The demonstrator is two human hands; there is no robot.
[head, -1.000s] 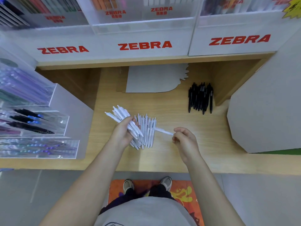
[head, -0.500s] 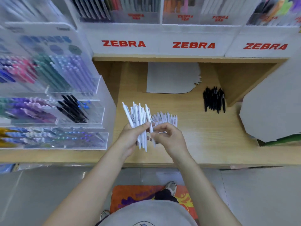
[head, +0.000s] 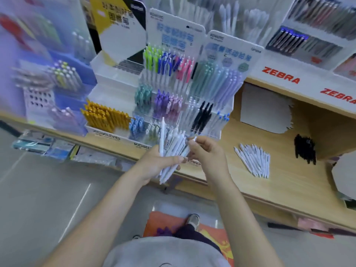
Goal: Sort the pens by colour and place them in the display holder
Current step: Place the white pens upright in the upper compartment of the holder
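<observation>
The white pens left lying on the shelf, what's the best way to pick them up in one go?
Grip the white pens on the shelf across the middle of their barrels, coming from above. They lie flat and fanned side by side, near ends converging toward the shelf's front edge, so fingers closing across the row would probably bunch them. The black pens lie apart, out of the way.

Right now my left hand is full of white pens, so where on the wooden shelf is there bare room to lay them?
Bare wood shows between the loose white pens and the black pens, and along the shelf front edge below both piles. It is crowded at the display holder, where both hands meet.
</observation>
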